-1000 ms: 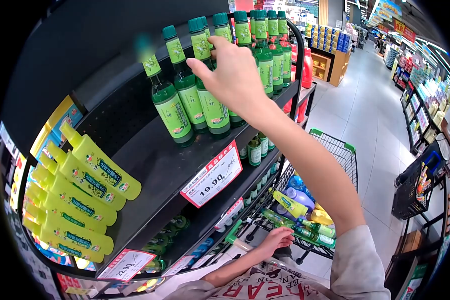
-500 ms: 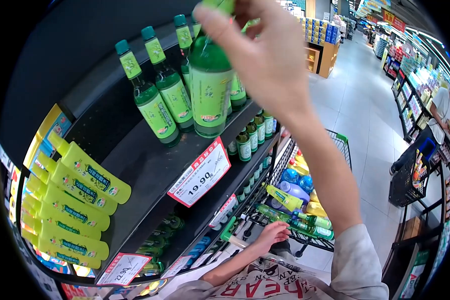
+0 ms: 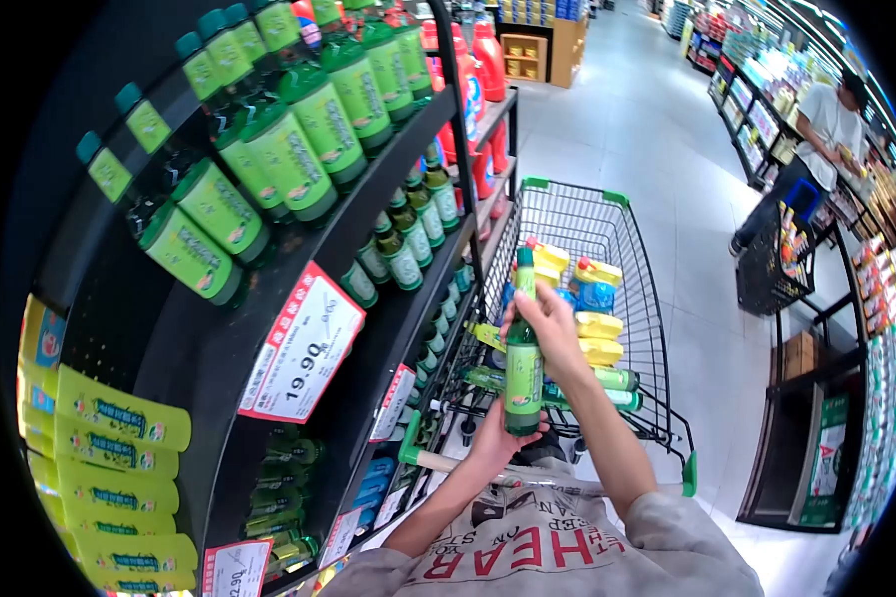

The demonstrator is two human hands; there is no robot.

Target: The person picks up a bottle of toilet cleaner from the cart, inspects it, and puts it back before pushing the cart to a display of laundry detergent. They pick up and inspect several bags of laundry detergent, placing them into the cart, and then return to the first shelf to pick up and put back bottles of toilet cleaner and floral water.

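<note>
Now: green bottle (image 3: 524, 348) near upright between both hands; right hand (image 3: 550, 323) wraps its upper part, left hand (image 3: 500, 438) cups the base. Dark green cap (image 3: 525, 257), slim neck, pale green body label (image 3: 523, 378). Beyond the hands, wire cart (image 3: 575, 204) holds yellow, blue and green goods. Left of them, black shelf (image 3: 219, 343) carries similar bottles (image 3: 319, 119) above a 19.90 sign (image 3: 304, 343). Rightward, pale tiled floor (image 3: 702, 408); farther, a person (image 3: 826, 134) in white.
</note>
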